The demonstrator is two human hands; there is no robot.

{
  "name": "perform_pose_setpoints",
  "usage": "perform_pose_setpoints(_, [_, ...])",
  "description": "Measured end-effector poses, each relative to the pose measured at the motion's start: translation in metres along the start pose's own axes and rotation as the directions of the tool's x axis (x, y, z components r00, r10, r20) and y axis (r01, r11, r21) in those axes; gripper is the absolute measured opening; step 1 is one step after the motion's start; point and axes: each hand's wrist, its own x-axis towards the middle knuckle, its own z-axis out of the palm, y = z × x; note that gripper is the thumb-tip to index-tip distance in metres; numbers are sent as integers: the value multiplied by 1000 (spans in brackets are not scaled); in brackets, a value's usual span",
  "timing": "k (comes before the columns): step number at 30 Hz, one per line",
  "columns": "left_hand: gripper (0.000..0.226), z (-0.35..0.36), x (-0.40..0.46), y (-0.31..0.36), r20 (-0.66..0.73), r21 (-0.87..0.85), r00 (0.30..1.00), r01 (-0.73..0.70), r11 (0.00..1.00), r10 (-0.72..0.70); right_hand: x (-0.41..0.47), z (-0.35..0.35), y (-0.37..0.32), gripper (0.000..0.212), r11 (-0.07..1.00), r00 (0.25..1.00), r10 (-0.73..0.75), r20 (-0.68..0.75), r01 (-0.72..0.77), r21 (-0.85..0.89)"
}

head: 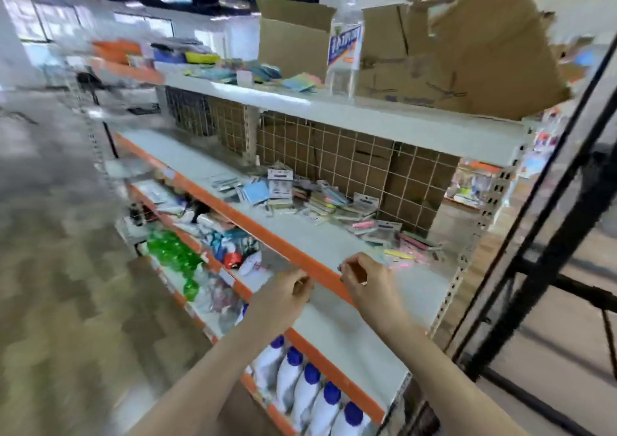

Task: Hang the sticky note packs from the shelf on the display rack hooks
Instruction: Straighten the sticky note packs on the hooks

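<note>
Hands first: both of mine hover at the orange front lip of the middle shelf, the left hand with fingers curled in as if pinching something small, though the blur keeps me from telling whether anything is in it; the right hand likewise curled, and just beyond its fingertips lies a thin pink and yellow pack on the shelf, which it may be touching or may only be near, I cannot tell which; the main heap of sticky note packs sits further back on that shelf against the wire grid backing, well apart from my hands; more bright pads lie on the top shelf beside a clear bottle and open cardboard boxes; I judge the step in hand to be the pick-up, not yet the hanging; at the right edge stands a dark metal frame, which I take to be the display rack, though no hooks show clearly; the next move calls for a firm pinch on one pack near its hanger tab, then a turn to the right, lining the tab's hole up with a hook.
</note>
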Motion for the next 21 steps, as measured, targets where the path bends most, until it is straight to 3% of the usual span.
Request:
perform_pose_setpoints(10, [20, -33, 92, -92, -31, 94, 979, 201, 975, -199, 122, 107, 14, 15, 996, 975, 80, 208, -86, 18])
perform_pose_setpoints(16, [20, -71, 154, -149, -66, 183, 950, 311, 932, -304, 209, 171, 14, 15, 993, 966, 75, 248, -96, 74])
perform_pose_setpoints(21, [21, -98, 191, -185, -145, 168, 940, 330, 929, -308, 264, 217, 16, 16, 998, 959, 31, 281, -45, 44])
